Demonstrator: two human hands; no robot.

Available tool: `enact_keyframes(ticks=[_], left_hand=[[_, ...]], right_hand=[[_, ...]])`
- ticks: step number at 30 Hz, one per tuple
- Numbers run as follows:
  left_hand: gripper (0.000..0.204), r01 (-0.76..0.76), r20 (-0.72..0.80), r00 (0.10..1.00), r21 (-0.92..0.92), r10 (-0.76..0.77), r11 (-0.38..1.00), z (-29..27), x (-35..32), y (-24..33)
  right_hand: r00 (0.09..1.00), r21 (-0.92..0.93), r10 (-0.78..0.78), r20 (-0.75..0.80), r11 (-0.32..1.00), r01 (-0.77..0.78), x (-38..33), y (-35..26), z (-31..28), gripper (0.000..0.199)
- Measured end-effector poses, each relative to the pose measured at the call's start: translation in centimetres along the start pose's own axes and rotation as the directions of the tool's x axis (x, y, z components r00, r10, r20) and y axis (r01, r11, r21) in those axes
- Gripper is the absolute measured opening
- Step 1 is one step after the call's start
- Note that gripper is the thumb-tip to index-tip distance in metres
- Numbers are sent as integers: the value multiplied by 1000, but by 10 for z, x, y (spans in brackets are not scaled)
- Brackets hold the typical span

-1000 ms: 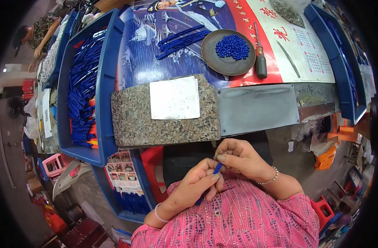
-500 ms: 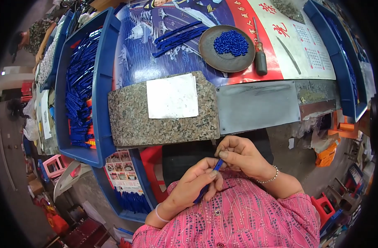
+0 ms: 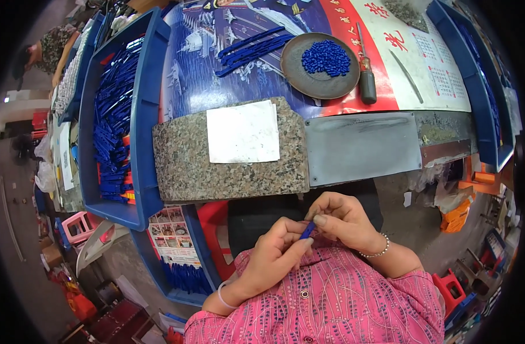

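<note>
My left hand (image 3: pixel 274 252) is closed around a slim blue strip-shaped piece (image 3: pixel 308 230), held low in front of my pink shirt. Only its upper end shows between thumb and fingers. At that end my right hand (image 3: pixel 344 221) makes a pinch; whatever lies between those fingertips is too small to make out. Similar long blue strips (image 3: pixel 254 53) lie in a row on the poster-covered table. Beside them a round dark dish (image 3: pixel 300 86) holds many tiny blue bead-like pieces (image 3: pixel 325 58).
A screwdriver (image 3: pixel 367 83) and a thin curved blade (image 3: pixel 406 75) lie right of the dish. Nearer sit a granite slab (image 3: pixel 182 155) with white paper (image 3: pixel 243 133) and a grey metal plate (image 3: pixel 363 146). Blue bins (image 3: pixel 143 132) of strips flank the table. A person (image 3: pixel 53 49) is at far left.
The blue piece and my fingertips have shifted slightly right, and less of the piece shows below my left hand. My head view has moved a little; the table things stay put.
</note>
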State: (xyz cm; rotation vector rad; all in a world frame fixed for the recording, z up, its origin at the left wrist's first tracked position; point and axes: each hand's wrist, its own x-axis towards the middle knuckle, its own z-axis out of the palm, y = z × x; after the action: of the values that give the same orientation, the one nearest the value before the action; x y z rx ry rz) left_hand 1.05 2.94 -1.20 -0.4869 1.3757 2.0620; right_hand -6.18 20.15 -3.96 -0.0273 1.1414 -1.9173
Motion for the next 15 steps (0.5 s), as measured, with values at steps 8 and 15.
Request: enact_keyframes(ticks=[8, 15], left_hand=[[23, -136, -125, 973, 380, 196, 915, 4, -2, -2], [20, -96, -126, 981, 339, 146, 936, 2, -4, 0]], right_hand=[[996, -70, 39, -81, 997, -44, -2, 3, 1, 14], [996, -75, 62, -69, 995, -67, -1, 6, 1, 13]])
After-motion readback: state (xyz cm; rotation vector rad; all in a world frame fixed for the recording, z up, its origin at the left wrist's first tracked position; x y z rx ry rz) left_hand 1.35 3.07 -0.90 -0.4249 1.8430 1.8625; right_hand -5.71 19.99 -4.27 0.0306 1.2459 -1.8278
